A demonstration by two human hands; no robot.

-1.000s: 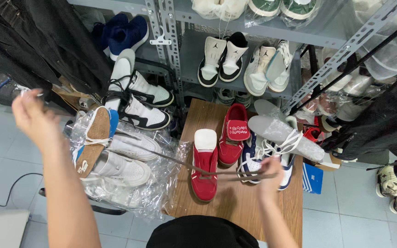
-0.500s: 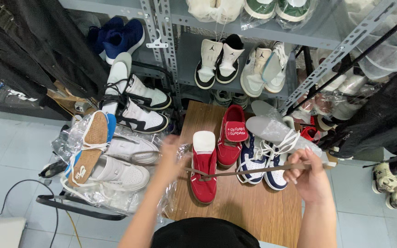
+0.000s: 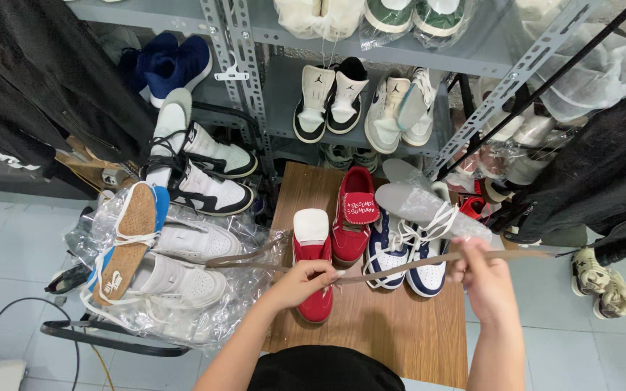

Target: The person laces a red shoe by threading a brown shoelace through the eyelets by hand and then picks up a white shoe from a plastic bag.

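My left hand (image 3: 304, 281) pinches a long flat brown shoelace (image 3: 400, 266) over the front red shoe (image 3: 314, 262) on the small wooden table (image 3: 385, 333). My right hand (image 3: 481, 276) grips the same lace farther right, so it runs taut between both hands and pokes out past the right hand. The lace's left end trails off toward the plastic-wrapped shoes. A second red shoe (image 3: 353, 213) stands just behind, next to a navy and white pair (image 3: 406, 250) with loose white laces.
A pile of white sneakers in clear plastic (image 3: 175, 268) lies left of the table on a dark rack. A grey metal shelf unit (image 3: 371, 87) behind holds several pairs. Dark clothes hang at the left (image 3: 30, 80) and right (image 3: 603, 174).
My left hand has come down from far out at the left to the middle, over the red shoe. My right hand has shifted right along the lace.
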